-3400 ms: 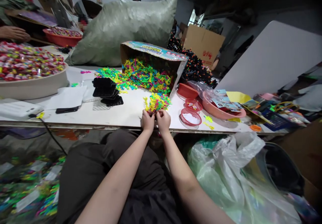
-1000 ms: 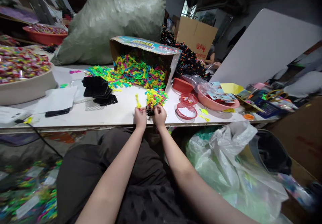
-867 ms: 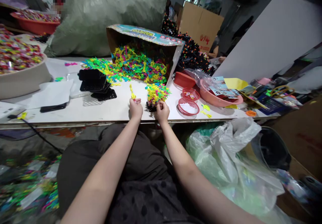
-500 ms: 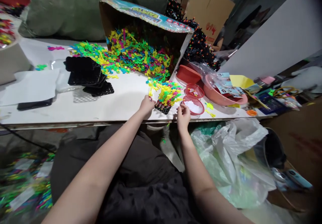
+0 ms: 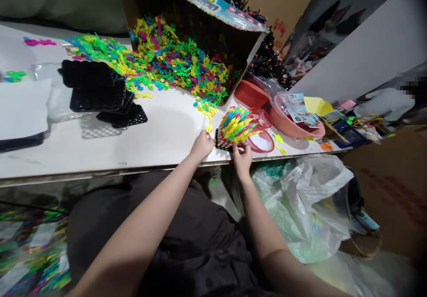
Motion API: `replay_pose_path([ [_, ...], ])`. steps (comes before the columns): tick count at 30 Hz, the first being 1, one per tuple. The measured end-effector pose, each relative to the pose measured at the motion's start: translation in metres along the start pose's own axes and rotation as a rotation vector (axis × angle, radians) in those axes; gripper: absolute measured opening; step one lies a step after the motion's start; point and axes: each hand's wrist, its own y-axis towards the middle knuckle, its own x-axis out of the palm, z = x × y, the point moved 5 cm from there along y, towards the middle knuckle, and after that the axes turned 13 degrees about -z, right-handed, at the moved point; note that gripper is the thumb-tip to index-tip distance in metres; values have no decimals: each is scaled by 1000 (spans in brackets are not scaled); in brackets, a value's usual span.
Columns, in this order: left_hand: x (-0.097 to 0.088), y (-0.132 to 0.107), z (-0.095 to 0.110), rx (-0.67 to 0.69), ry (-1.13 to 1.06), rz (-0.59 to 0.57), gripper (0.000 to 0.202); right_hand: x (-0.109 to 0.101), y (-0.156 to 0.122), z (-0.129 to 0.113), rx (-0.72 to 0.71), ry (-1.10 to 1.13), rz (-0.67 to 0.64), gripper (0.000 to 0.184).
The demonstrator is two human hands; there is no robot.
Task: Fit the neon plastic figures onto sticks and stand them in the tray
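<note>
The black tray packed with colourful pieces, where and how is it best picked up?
Probably by the low rim of the black tray, coming from the near side and pinching towards its left corner. The rim shows there, while the colourful pieces stand tall, lean right and hide the far edge. The right hand is at the near side.

2 bare forearms (image 5: 163,194) go with dark grey trousers (image 5: 187,212) and black cloth (image 5: 213,263).

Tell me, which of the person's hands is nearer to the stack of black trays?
Left. The left hand is to the right of the stack of black trays, not touching it; the right hand is farther right, at the near side of the colourful bunch.
</note>
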Motion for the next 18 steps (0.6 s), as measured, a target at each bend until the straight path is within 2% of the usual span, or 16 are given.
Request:
replay_pose_path([
  [7,-1,2,0,-11,17,-29,15,5,3,4,29,15,34,23],
  [12,-2,4,0,9,32,-65,18,10,7,4,-34,9,-34,20],
  [18,-1,6,-4,22,-2,-86,18,9,6,1,-91,-230,4,15],
])
